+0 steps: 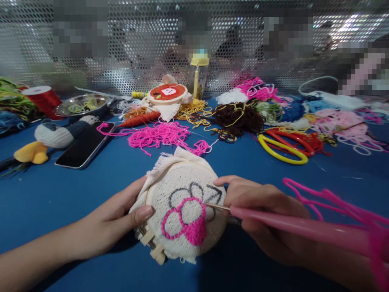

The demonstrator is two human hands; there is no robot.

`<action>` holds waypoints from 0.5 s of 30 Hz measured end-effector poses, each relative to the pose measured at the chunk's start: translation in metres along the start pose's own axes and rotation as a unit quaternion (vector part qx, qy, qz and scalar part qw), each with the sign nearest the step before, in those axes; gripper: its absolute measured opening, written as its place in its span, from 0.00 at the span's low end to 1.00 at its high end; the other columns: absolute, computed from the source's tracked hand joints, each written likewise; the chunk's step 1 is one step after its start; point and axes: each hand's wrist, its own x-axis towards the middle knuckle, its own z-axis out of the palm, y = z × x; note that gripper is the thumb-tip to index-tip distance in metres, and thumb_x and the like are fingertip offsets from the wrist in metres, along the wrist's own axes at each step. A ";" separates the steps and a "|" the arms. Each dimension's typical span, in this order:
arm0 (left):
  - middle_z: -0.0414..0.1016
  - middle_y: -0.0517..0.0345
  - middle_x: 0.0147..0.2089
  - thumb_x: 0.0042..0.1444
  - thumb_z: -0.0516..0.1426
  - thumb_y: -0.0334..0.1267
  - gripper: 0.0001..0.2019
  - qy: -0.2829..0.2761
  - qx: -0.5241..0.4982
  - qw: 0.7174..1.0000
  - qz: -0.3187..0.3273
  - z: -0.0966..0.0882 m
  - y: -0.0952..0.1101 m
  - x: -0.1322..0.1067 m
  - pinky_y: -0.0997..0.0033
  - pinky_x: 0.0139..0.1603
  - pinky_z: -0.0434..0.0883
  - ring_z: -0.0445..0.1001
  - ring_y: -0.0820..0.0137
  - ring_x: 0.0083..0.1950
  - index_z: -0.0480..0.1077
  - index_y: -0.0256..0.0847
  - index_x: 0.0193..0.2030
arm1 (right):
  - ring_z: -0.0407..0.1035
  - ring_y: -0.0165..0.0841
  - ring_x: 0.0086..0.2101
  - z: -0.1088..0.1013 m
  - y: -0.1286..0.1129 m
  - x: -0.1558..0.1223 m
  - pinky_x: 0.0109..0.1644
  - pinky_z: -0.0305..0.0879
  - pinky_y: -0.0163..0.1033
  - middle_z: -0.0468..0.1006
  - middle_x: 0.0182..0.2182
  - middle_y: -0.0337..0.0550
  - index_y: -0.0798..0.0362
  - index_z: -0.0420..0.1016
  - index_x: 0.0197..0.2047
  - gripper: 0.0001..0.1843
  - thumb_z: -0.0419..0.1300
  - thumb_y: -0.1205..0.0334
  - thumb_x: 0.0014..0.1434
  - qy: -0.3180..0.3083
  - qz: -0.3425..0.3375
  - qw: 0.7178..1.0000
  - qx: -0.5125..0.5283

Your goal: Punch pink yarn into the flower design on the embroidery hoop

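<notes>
My left hand [124, 215] grips the left rim of an embroidery hoop [165, 194] stretched with cream cloth, its thumb lying on the front. Dark petal-like outlines are drawn on the cloth. Pink stitching [196, 233] fills one petal and runs round two others. In my right hand [267, 207] is a pink punch needle [282, 225], its metal tip touching the cloth at the edge of the upper pink ring. One right fingertip rests against the hoop's right side. Pink yarn [328, 198] trails from the tool's back end at the right.
Behind the hoop lie a pink yarn heap [161, 136], a brown yarn heap [238, 117] and yellow-and-red-handled scissors [282, 150]. A phone [86, 146], a metal bowl [100, 101] and a red spool [44, 101] are at left. A finished-looking hoop [168, 93] stands before a perforated metal screen [136, 44].
</notes>
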 end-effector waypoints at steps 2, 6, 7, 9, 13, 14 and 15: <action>0.56 0.59 0.60 0.53 0.51 0.39 0.27 0.004 -0.004 1.000 0.000 0.000 0.000 0.000 0.56 0.57 0.57 0.56 0.58 0.59 0.48 0.53 0.60 | 0.69 0.31 0.38 0.002 0.001 0.000 0.46 0.66 0.39 0.69 0.24 0.39 0.50 0.58 0.36 0.06 0.46 0.59 0.59 -0.002 -0.006 1.000 0.008; 0.56 0.58 0.60 0.53 0.51 0.39 0.27 -0.004 -0.012 1.000 -0.005 0.000 0.002 0.001 0.56 0.57 0.56 0.54 0.57 0.59 0.48 0.53 0.60 | 0.66 0.27 0.29 0.006 0.004 0.000 0.47 0.64 0.42 0.66 0.23 0.36 0.52 0.59 0.35 0.08 0.45 0.57 0.60 -0.020 -0.006 0.999 0.026; 0.56 0.58 0.60 0.53 0.51 0.39 0.27 -0.007 -0.013 1.000 -0.004 0.000 0.002 0.001 0.56 0.57 0.57 0.54 0.57 0.59 0.48 0.53 0.60 | 0.65 0.25 0.28 0.006 0.005 0.000 0.47 0.64 0.42 0.65 0.22 0.36 0.53 0.59 0.34 0.09 0.45 0.57 0.60 -0.021 -0.009 0.999 0.030; 0.56 0.58 0.60 0.53 0.51 0.39 0.27 -0.010 -0.013 1.000 -0.003 0.000 0.002 0.001 0.57 0.57 0.56 0.54 0.58 0.60 0.47 0.53 0.60 | 0.62 0.24 0.26 0.007 0.006 0.001 0.47 0.62 0.42 0.64 0.22 0.34 0.53 0.60 0.33 0.09 0.47 0.58 0.59 -0.039 -0.025 0.998 0.036; 0.57 0.58 0.60 0.54 0.51 0.39 0.28 -0.008 -0.018 1.000 -0.005 0.000 0.001 0.001 0.57 0.58 0.54 0.51 0.59 0.61 0.46 0.52 0.60 | 0.58 0.23 0.24 0.006 0.006 0.003 0.51 0.58 0.41 0.62 0.19 0.32 0.54 0.64 0.27 0.08 0.54 0.61 0.55 -0.135 -0.046 0.990 0.010; 0.57 0.58 0.60 0.54 0.51 0.39 0.28 -0.009 -0.017 1.000 -0.005 0.001 0.001 0.000 0.57 0.58 0.55 0.51 0.59 0.61 0.46 0.52 0.60 | 0.58 0.22 0.23 0.006 0.006 0.003 0.52 0.57 0.41 0.63 0.19 0.32 0.54 0.64 0.25 0.08 0.56 0.61 0.54 -0.138 -0.046 0.989 -0.002; 0.56 0.58 0.60 0.54 0.51 0.40 0.28 -0.010 -0.014 1.000 -0.004 0.001 0.001 0.000 0.58 0.57 0.56 0.51 0.59 0.61 0.46 0.51 0.60 | 0.59 0.22 0.23 0.006 0.005 0.002 0.52 0.56 0.41 0.64 0.19 0.32 0.55 0.65 0.25 0.08 0.57 0.61 0.52 -0.125 -0.047 0.991 -0.017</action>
